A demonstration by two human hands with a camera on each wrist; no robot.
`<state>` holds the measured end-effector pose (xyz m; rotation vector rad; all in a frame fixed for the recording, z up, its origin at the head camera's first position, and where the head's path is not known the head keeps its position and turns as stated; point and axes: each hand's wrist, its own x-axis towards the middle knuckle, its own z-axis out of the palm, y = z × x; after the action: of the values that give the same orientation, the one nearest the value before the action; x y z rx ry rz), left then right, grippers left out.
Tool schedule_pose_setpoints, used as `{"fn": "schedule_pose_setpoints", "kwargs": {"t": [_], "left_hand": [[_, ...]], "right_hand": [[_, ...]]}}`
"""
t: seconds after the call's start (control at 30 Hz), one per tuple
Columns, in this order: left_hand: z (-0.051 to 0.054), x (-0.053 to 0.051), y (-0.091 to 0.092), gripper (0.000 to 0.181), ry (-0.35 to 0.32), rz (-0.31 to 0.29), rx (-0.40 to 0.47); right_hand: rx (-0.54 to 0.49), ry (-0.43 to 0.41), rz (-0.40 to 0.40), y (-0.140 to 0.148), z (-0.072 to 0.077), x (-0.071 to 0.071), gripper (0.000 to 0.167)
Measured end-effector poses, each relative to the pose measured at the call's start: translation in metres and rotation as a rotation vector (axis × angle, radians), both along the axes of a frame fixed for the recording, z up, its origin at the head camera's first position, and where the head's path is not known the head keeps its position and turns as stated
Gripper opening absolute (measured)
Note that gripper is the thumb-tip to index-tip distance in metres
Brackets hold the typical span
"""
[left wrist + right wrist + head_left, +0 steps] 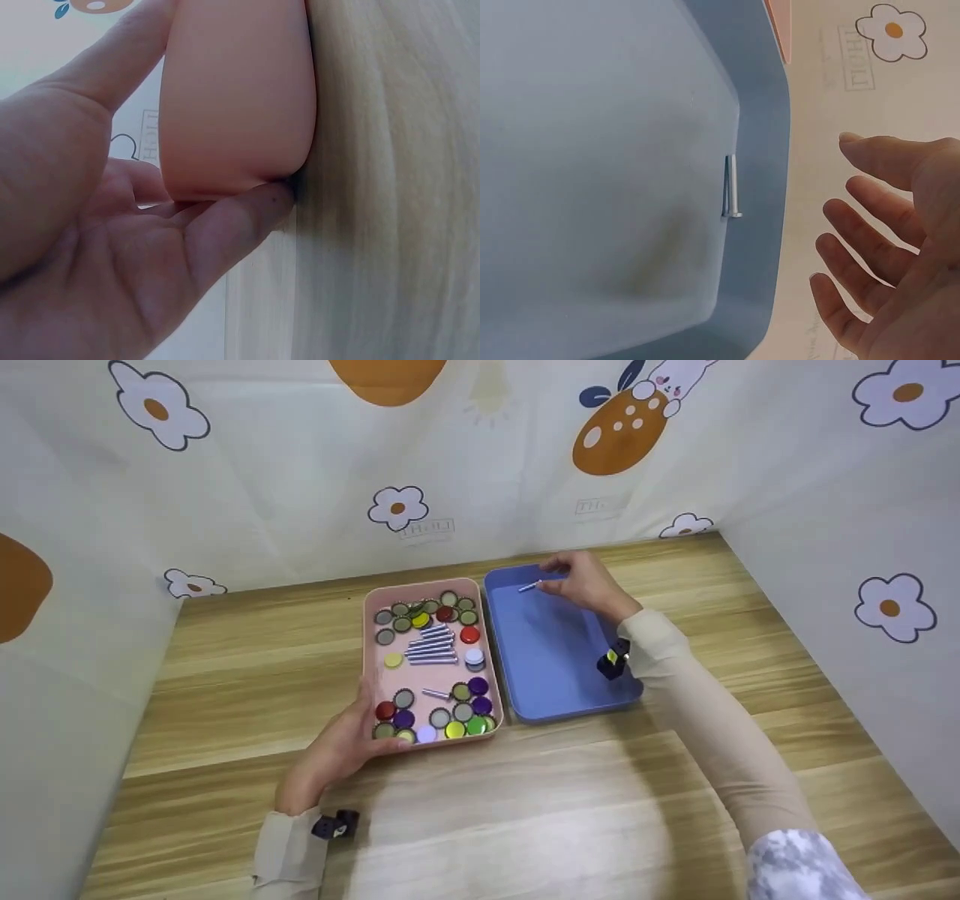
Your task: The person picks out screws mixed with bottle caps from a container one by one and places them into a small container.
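The pink tray [405,679] holds bottle caps and a row of silver flat-headed pins [431,649]. My left hand [341,742] grips its near left corner, thumb along the near rim; in the left wrist view the fingers [229,229] curl under that corner. To the right stands the blue tray [551,652]. A single silver pin [733,186] lies inside it against the far wall. My right hand [589,583] is over the blue tray's far end, close to that pin; the right wrist view shows its fingers [874,244] spread and holding nothing.
Bottle caps [461,712] in several colours cluster at both ends of the pink tray, with another loose pin [436,694] among the near ones. The two trays stand side by side on a wooden table [247,675]. A patterned cloth [285,472] hangs behind.
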<state>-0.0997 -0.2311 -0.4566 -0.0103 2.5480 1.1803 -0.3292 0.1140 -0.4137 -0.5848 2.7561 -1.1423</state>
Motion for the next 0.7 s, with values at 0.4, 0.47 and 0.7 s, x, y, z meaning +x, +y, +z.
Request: {"fn": "schedule_pose_setpoints", "kwargs": {"t": [0.4, 0.47, 0.7], "left_hand": [[-0.001, -0.001, 0.0, 0.124, -0.001, 0.001, -0.007], [-0.001, -0.001, 0.0, 0.124, 0.0, 0.002, -0.017], [-0.001, -0.001, -0.001, 0.124, -0.011, 0.009, -0.022]], "right_hand": [[-0.041, 0.031, 0.003, -0.002, -0.002, 0.017, 0.035], [-0.041, 0.041, 0.002, -0.003, -0.002, 0.019, 0.035], [-0.041, 0.046, 0.003, -0.004, -0.003, 0.026, 0.037]]}}
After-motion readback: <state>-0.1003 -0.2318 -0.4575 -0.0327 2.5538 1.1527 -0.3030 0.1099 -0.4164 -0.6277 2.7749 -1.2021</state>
